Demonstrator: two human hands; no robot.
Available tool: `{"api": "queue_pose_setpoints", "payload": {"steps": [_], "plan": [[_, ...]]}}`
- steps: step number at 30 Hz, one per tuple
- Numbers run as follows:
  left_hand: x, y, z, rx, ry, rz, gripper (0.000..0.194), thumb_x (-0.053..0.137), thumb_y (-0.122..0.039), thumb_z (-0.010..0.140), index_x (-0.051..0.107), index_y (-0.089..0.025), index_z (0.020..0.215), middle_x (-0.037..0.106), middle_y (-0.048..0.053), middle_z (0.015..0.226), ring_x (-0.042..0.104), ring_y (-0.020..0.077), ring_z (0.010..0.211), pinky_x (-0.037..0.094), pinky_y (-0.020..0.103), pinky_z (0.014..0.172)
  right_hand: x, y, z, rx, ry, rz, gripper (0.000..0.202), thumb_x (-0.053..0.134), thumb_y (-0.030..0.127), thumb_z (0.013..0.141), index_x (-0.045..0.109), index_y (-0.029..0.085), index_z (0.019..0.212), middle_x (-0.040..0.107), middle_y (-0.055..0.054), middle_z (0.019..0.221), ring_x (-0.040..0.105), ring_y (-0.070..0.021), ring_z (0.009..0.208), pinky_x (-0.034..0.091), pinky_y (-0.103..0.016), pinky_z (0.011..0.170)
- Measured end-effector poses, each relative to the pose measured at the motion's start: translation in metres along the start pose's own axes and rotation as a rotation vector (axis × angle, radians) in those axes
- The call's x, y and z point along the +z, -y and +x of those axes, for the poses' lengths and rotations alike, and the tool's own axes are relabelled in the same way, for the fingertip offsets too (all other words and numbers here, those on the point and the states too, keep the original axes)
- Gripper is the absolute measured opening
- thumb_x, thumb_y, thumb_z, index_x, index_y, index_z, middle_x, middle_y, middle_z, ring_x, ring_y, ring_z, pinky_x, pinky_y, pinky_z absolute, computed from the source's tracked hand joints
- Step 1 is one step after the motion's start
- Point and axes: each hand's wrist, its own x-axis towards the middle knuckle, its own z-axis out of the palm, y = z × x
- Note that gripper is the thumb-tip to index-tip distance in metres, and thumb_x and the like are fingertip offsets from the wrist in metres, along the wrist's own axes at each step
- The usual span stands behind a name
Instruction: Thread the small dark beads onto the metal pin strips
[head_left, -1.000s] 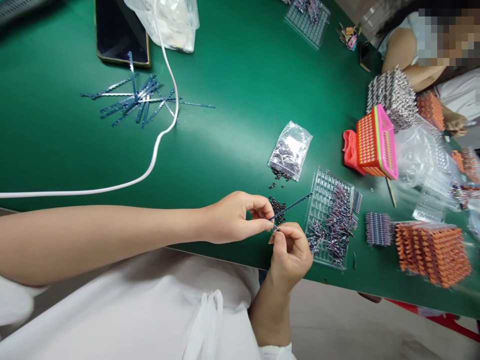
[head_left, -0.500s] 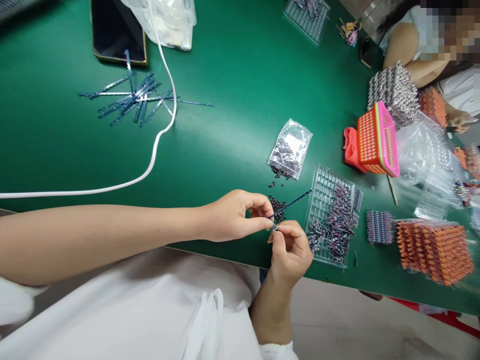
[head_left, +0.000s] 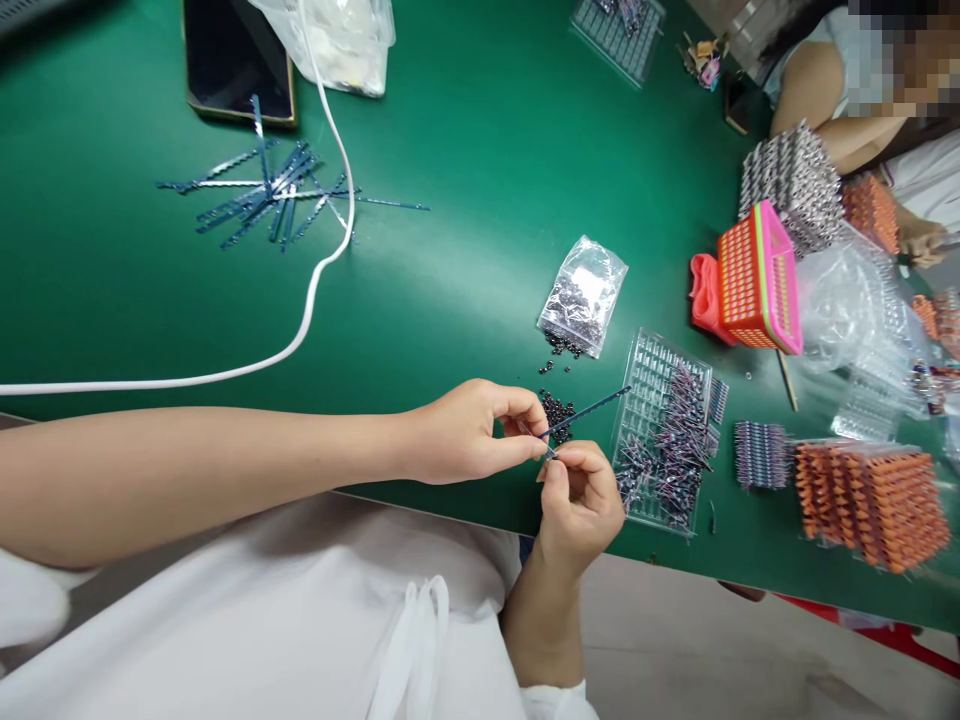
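Note:
My left hand (head_left: 480, 432) is closed in a pinch, and a thin dark blue strip (head_left: 589, 410) slants up to the right from its fingertips. Thumb and forefinger of my right hand (head_left: 581, 500) are pinched just beside it, at a tiny shiny piece whose kind I cannot make out. The fingertips of both hands nearly touch. Behind them lies a small heap of dark beads (head_left: 556, 412) on the table. To the right of my right hand is a clear ridged tray (head_left: 643, 385) with a pile of thin purple-blue pieces (head_left: 679, 440).
A clear bag of dark beads (head_left: 581, 295) lies beyond my hands. Blue strips (head_left: 274, 190) are scattered at left near a phone (head_left: 238, 60) and a white cable (head_left: 306, 310). On the right stand a basket (head_left: 750, 280) and stacked orange pieces (head_left: 870, 500). Another person sits at the far right.
The blue strip's free end has shifted slightly to the right. Both hands keep their pinch in nearly the same place, and the view has shifted a little.

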Motion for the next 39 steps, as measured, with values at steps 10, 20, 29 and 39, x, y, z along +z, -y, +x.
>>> {"api": "queue_pose_setpoints", "payload": {"steps": [10, 20, 29, 39], "plan": [[-0.0001, -0.0014, -0.0004, 0.012, -0.007, 0.015, 0.016, 0.059, -0.032, 0.084, 0.063, -0.016, 0.083, 0.066, 0.001, 0.078, 0.057, 0.0134, 0.073, 0.045, 0.023, 0.065, -0.0012, 0.0001, 0.0004, 0.002, 0.009, -0.005, 0.004, 0.063, 0.019, 0.086, 0.06, 0.021, 0.086, 0.056, 0.0, 0.08, 0.056, -0.0115, 0.067, 0.045, -0.024, 0.054], [-0.0004, -0.0019, -0.0002, 0.018, -0.023, 0.018, 0.015, 0.06, -0.03, 0.085, 0.062, -0.017, 0.08, 0.065, 0.0, 0.076, 0.056, 0.0129, 0.072, 0.044, 0.023, 0.065, -0.0021, -0.0006, 0.0001, -0.007, 0.015, -0.054, 0.005, 0.062, 0.023, 0.087, 0.058, 0.021, 0.086, 0.055, 0.0, 0.078, 0.056, -0.0119, 0.066, 0.045, -0.025, 0.054], [-0.0005, -0.0018, -0.0004, 0.006, -0.018, 0.021, 0.014, 0.06, -0.031, 0.084, 0.063, -0.017, 0.081, 0.066, 0.001, 0.077, 0.057, 0.0133, 0.072, 0.045, 0.023, 0.065, -0.002, -0.0005, 0.0002, -0.003, 0.01, -0.026, 0.004, 0.064, 0.022, 0.086, 0.06, 0.021, 0.085, 0.056, 0.001, 0.078, 0.056, -0.0119, 0.067, 0.046, -0.025, 0.054], [-0.0007, -0.0012, 0.0004, 0.012, -0.019, 0.031, 0.014, 0.059, -0.03, 0.083, 0.062, -0.017, 0.081, 0.066, 0.001, 0.077, 0.057, 0.0135, 0.073, 0.046, 0.024, 0.066, -0.0026, -0.0006, -0.0004, 0.027, 0.026, -0.05, 0.005, 0.064, 0.023, 0.086, 0.059, 0.021, 0.086, 0.056, 0.001, 0.078, 0.056, -0.0119, 0.066, 0.045, -0.025, 0.054]]}}
